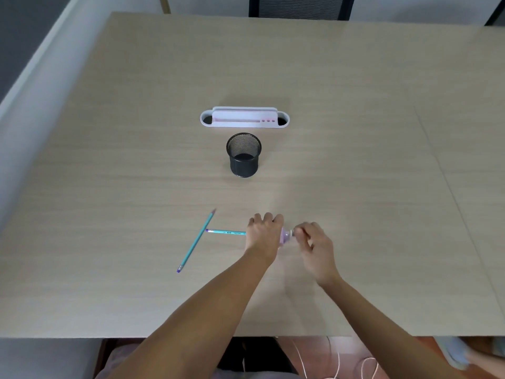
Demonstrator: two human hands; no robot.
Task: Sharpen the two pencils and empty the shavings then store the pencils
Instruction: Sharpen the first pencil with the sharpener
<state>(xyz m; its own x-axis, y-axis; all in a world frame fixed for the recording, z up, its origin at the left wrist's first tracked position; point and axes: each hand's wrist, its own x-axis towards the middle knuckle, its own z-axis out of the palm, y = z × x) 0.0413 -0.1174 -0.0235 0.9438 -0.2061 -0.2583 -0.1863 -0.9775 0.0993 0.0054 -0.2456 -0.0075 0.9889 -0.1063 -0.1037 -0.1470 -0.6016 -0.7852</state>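
Note:
My left hand [263, 235] is closed around a small lilac pencil sharpener [285, 236], most of it hidden under the fingers. A teal pencil [226, 231] sticks out horizontally to the left of that hand, its purple end free and its tip hidden inside the fist. My right hand [314, 246] pinches the sharpener's small handle at its right end. A second teal pencil [197, 240] lies loose on the table to the left, slanted, point toward the far side. A black mesh cup [244, 154] stands upright farther back.
A white and pink desk organiser [244, 118] with end holes lies behind the mesh cup. The wooden table [355, 160] has a seam on the right. A dark chair stands beyond the far edge. White cables lie on the floor below the near edge.

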